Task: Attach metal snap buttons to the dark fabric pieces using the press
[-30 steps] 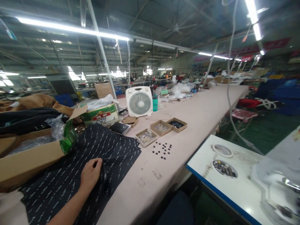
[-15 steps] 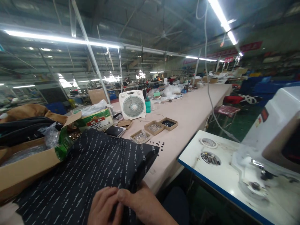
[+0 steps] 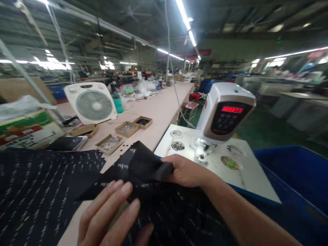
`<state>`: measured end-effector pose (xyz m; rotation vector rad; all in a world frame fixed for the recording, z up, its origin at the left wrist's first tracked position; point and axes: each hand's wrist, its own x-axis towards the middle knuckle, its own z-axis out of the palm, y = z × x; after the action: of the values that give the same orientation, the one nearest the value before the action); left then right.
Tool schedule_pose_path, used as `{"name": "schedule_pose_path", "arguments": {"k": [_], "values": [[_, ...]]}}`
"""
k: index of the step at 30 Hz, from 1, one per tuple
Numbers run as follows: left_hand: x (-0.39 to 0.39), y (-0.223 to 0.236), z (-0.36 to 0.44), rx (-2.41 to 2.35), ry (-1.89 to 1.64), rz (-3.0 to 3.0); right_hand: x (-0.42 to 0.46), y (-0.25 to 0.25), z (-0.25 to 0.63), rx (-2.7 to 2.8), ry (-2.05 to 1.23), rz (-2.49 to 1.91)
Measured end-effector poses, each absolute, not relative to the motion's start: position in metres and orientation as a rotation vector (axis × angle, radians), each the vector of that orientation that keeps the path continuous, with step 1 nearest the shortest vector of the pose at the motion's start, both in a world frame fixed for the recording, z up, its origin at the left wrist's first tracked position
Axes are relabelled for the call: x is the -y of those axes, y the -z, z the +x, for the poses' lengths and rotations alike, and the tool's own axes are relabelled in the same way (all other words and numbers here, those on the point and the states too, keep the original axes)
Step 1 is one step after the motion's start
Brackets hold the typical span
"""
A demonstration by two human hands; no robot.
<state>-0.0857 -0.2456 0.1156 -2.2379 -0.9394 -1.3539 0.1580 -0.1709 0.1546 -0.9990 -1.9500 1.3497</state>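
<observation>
My right hand pinches a fold of black fabric with small white marks, lifted off the long pale table toward the white press machine. My left hand lies under and against the same piece at the bottom, fingers stretched out and a little apart. More of this printed black fabric is spread over the table at the left.
Three small cardboard trays of metal snaps and a white fan stand behind the fabric. The machine's white table carries small dishes of parts. A blue bin stands at the right. A printed carton sits far left.
The view has swung right toward the machine. My right hand has joined the fabric and lifted a piece toward the machine; my left hand has gone from gripping to lying flat on it.
</observation>
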Motion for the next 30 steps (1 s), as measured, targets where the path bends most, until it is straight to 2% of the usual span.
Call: {"name": "schedule_pose_path", "arguments": {"k": [5,10,15,18,21,25,27,30], "values": [[0.205,-0.141,-0.036,0.827,0.923,-2.663,0.182,-0.146,0.169,2.129,-1.237,-1.203],[0.166,-0.122,-0.02,1.114,0.571,-3.173,0.194,-0.135,0.202,2.146,-1.074,-1.384],[0.145,-0.105,-0.024,1.237,0.633,-3.365,0.218,-0.113,0.232,2.093,-1.098,-1.571],[0.134,-0.098,-0.025,1.27,0.495,-3.38,0.222,-0.102,0.234,1.909,-1.099,-1.664],[0.124,-0.093,-0.024,1.225,0.393,-3.247,0.216,-0.099,0.231,1.805,-1.112,-1.678],[0.125,-0.092,-0.015,1.031,0.585,-3.03,0.206,-0.101,0.224,1.876,-1.128,-1.64],[0.133,-0.094,-0.008,0.964,0.638,-3.095,0.203,-0.101,0.222,1.917,-1.092,-1.598],[0.146,-0.095,0.001,0.918,0.537,-3.177,0.202,-0.102,0.22,1.964,-1.035,-1.561]]}}
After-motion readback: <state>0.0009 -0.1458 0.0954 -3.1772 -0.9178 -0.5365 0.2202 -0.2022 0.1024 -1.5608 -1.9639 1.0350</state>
